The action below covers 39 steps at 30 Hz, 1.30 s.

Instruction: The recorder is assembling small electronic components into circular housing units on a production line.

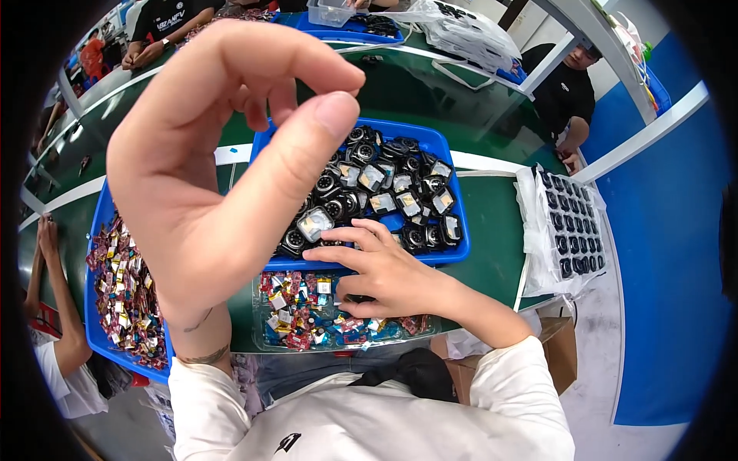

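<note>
A: Packets (307,315), small and bright, fill a clear tray (265,342) at the near edge of the green desk (500,230); the right hand (384,273) lies across them, fingers spread and flat, gripping nothing that shows.

B: And the left hand (207,177)?

A: Raised close to the camera, thumb and forefinger curved toward a pinch, a gap between the tips. Whether anything sits there, I cannot tell.

B: How to pick well here?

A: Probably single out one packet with the fingertips, not rake the heap.

B: Room to move?

A: Tight. A blue bin (442,154) of black parts (384,184) touches the tray's far side; a second bin (96,330) of packets sits at the left edge; a bagged rack (565,227) holds the right corner. Bare desk lies beyond the bins.
</note>
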Available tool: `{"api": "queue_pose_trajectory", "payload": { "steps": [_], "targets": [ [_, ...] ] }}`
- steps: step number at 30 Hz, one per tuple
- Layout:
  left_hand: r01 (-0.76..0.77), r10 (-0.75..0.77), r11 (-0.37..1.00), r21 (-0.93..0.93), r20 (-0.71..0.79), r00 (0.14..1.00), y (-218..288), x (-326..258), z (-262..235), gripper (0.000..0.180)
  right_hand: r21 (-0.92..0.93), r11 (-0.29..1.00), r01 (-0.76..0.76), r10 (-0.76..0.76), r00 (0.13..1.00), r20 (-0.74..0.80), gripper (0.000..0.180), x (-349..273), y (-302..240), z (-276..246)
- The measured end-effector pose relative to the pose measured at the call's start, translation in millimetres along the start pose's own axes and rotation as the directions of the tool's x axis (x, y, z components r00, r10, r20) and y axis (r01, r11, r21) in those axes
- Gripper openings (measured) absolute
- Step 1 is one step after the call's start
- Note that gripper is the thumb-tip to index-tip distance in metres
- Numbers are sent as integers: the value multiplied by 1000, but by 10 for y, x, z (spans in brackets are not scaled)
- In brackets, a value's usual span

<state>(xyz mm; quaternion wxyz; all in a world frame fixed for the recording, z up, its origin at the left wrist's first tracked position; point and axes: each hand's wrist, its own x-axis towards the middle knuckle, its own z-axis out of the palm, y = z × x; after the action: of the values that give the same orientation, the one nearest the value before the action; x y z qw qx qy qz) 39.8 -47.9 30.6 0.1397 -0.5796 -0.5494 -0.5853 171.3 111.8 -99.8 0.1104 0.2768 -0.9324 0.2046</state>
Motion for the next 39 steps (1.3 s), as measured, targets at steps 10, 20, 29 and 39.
{"api": "queue_pose_trajectory", "payload": {
  "steps": [10,20,29,39],
  "targets": [
    [84,-86,996,24,99,991,-23,37,142,25,142,990,-19,8,997,80,16,-18,-104,-112],
    [67,-80,996,60,260,962,-168,43,237,6,573,816,-74,233,949,-210,8,-24,85,-269],
    [273,-308,942,196,176,935,-150,68,209,12,239,970,53,117,759,-641,14,299,262,-859],
    [258,-277,959,119,178,944,-251,44,307,9,223,974,-36,160,806,-570,11,261,227,-912]
  ]
}}
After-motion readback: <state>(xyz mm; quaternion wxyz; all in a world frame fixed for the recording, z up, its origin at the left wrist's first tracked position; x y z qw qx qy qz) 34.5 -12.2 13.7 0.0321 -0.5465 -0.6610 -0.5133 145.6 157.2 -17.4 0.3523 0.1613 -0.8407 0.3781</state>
